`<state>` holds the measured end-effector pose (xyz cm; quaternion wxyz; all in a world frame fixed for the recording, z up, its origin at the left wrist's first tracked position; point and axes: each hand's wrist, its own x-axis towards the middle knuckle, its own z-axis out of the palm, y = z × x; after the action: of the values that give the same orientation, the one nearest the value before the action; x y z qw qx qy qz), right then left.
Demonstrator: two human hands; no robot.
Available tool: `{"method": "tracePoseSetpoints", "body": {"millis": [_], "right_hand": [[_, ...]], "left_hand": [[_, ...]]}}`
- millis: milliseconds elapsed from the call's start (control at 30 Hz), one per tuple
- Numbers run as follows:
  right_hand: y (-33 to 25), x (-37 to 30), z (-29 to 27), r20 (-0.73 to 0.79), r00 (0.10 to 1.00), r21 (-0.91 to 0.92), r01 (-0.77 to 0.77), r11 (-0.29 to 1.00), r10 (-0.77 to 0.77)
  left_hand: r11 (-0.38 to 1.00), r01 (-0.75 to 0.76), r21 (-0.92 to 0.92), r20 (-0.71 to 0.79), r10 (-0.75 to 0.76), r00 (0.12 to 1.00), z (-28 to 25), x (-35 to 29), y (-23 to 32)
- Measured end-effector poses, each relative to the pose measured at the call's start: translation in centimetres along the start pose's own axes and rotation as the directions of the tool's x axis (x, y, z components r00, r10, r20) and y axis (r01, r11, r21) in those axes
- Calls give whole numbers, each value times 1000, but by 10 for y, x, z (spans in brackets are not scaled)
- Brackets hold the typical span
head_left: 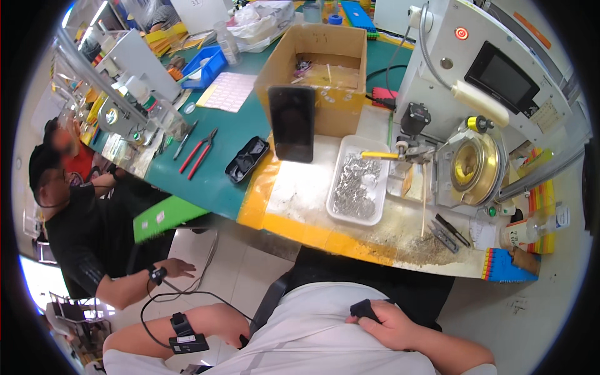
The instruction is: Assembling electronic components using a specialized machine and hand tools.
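Note:
My right hand (394,325) rests against the front of my white shirt (312,325). Its fingers are curled round a small black object (361,309), whose kind I cannot make out. Low on the left is my left hand (226,324), beside my body, with its fingers hidden. A black device with a cable (189,342) is strapped to that arm, and a bit of something black (244,340) shows by the hand. Both hands are away from the bench. On it, a white tray (333,206) holds many small metal parts, and a black phone-like screen (292,125) stands upright.
A cardboard box (347,112) stands behind the screen. Red-handled pliers (199,154) and a black case (247,159) lie left. Black tweezers (452,230) lie right, near a white machine (462,69) with a round brass part (473,164). Another person (81,231) sits left, hand (179,268) outstretched.

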<state>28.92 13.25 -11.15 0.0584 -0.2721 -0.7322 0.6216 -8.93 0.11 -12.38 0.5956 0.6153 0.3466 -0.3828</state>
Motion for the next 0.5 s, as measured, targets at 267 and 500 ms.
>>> {"method": "tracePoseSetpoints", "body": {"millis": [267, 500], "right_hand": [[32, -47, 7, -147, 952, 545, -149, 825, 269], [38, -75, 7, -320, 883, 652, -57, 756, 344]], "left_hand": [[982, 76, 172, -370, -7, 929, -14, -37, 14], [899, 300, 319, -604, -51, 795, -60, -89, 52]]}}
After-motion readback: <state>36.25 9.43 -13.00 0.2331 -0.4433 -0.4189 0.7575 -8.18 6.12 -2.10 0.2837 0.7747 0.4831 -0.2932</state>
